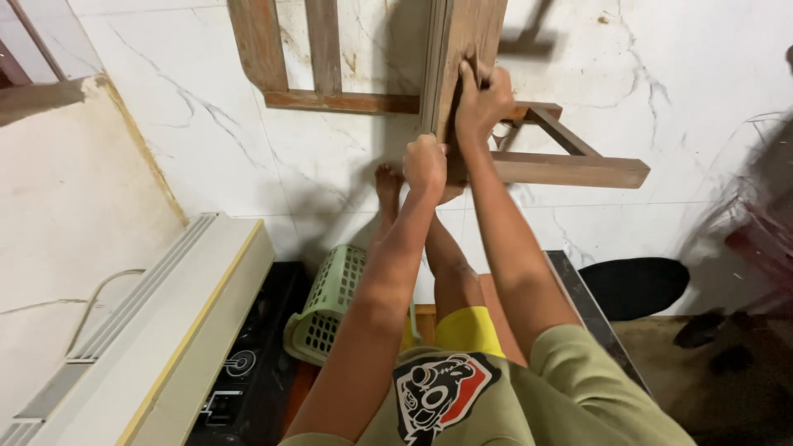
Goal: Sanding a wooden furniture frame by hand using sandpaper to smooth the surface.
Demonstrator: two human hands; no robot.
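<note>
We see the right hand (483, 99) clamped around the edge of a wooden chair (462, 49), fingers curled over its upright board, while the left hand (424, 163) is closed in a fist on the same board just below it. The chair lies tipped on the white marble floor (206, 124), its slatted back to the left and its legs jutting right. Nearer us, a bare foot (388, 183) rests on the floor, with a green plastic basket (330, 301) beside the legs.
</note>
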